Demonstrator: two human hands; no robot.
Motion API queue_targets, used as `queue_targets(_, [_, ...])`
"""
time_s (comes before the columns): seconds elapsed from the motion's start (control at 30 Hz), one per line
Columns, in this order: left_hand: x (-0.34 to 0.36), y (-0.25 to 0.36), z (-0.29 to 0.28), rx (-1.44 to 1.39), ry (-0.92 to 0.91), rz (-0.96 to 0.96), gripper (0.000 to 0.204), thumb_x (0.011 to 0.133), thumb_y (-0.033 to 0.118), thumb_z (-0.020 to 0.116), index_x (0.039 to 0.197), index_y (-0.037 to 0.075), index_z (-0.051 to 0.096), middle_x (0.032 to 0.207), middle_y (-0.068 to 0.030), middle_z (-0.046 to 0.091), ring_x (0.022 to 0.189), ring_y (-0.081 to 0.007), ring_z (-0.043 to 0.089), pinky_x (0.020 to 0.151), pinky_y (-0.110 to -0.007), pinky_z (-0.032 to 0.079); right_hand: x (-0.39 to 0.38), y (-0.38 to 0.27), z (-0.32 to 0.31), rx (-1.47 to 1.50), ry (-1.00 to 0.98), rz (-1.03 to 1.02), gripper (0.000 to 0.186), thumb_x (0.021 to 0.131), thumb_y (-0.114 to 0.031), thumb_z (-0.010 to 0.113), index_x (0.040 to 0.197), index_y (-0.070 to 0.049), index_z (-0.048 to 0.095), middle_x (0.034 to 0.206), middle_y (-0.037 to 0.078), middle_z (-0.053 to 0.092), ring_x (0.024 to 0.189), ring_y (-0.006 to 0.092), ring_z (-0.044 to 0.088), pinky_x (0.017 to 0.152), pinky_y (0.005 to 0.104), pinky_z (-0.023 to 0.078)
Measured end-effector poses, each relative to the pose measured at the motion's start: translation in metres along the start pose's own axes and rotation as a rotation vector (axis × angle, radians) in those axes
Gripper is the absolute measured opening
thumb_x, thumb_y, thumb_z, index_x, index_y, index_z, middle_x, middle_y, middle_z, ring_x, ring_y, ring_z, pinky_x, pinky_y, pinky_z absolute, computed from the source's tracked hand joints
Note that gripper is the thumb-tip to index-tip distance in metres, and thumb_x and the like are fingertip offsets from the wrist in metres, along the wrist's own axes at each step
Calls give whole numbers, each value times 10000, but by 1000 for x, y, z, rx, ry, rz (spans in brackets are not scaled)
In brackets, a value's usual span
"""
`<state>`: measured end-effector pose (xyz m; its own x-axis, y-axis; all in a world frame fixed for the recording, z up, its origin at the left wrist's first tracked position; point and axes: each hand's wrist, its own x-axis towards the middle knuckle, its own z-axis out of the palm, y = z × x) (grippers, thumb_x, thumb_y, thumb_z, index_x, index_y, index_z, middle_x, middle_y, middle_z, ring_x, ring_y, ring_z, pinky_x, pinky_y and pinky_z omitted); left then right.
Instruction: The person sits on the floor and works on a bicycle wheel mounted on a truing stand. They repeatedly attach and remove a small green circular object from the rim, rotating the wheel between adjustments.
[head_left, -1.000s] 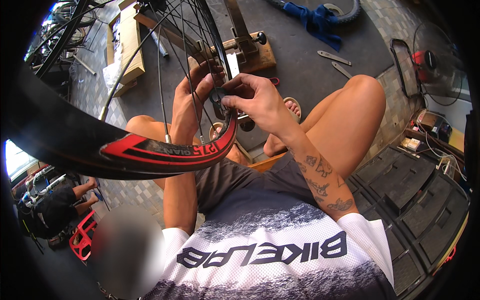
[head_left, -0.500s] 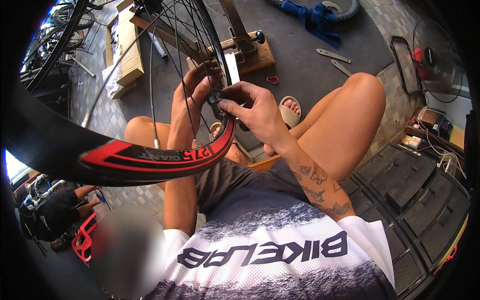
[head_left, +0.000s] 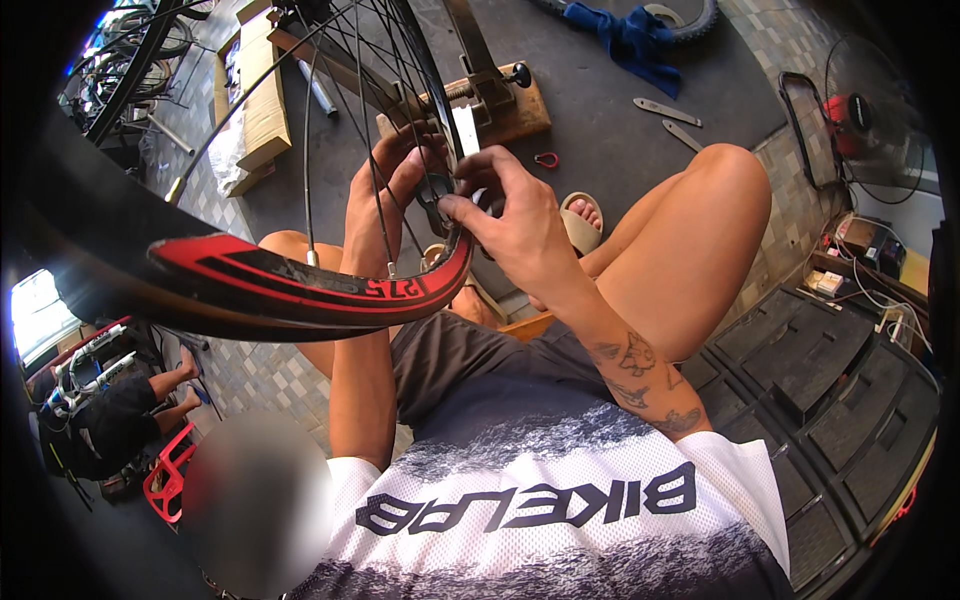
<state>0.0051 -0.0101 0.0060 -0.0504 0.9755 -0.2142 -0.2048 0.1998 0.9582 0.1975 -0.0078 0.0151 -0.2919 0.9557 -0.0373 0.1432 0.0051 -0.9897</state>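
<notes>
A bicycle wheel with a black rim (head_left: 290, 310) and red markings stands upright in front of me, its thin spokes running up to the hub. My left hand (head_left: 385, 195) is behind the spokes, its fingers curled close to the rim; what they grip is partly hidden. From the right side, my right hand (head_left: 510, 210) reaches the rim with bent index finger and thumb. A small dark, rounded tool that looks like a spoke wrench (head_left: 436, 190) sits among the spokes at the right thumb and fingertips, between both hands.
Beyond the wheel is a metal stand on a wooden block (head_left: 525, 110). Cardboard box (head_left: 265, 120), red carabiner-like ring (head_left: 545, 160), two flat metal levers (head_left: 668, 112) and blue cloth (head_left: 625, 40) lie on the floor. Black drawers (head_left: 800, 360) and a fan (head_left: 850, 125) stand right. Another person's legs (head_left: 165, 395) show left.
The wheel's red-marked section has shifted slightly in view. My right index finger and thumb have moved from a tight pinch to a slightly wider bend around the tool; my left hand has barely moved.
</notes>
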Motion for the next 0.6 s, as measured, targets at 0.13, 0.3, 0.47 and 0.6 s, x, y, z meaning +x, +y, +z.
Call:
queue_targets(0.13, [-1,1,1,18,23,-13,450,1055,249,675,1407,-21,603,1251,-100,711,1172,-204,664,1063,-361,496,-11,3,-11,151,-200,552,519,985,-442,755,1175,26,635,1014,108,736,932,189,748,732,324,611])
queue_targets(0.3, [-1,1,2,1,17,-5,461,1052,245,683,1417,-24,596,1253,-108,713,1180,-207,663,1068,-367,496,-29,7,-2,941,-358,670,450,1037,-417,692,1204,-4,632,1140,123,720,988,185,744,840,349,639])
queue_targets(0.47, [-4,2,3,-27,10,-4,471,1044,234,698,1418,-33,596,1247,-108,717,1180,-213,663,1076,-364,488,-31,19,16,1135,-229,642,266,1049,-255,667,1109,4,665,1049,109,734,933,172,738,875,326,610])
queue_targets(0.6, [-10,0,5,1,25,-2,488,1030,228,717,1422,-38,598,1247,-107,721,1182,-202,661,1070,-352,491,-43,19,29,1085,-123,622,238,1045,-234,662,1083,1,667,972,88,717,864,159,721,823,318,607])
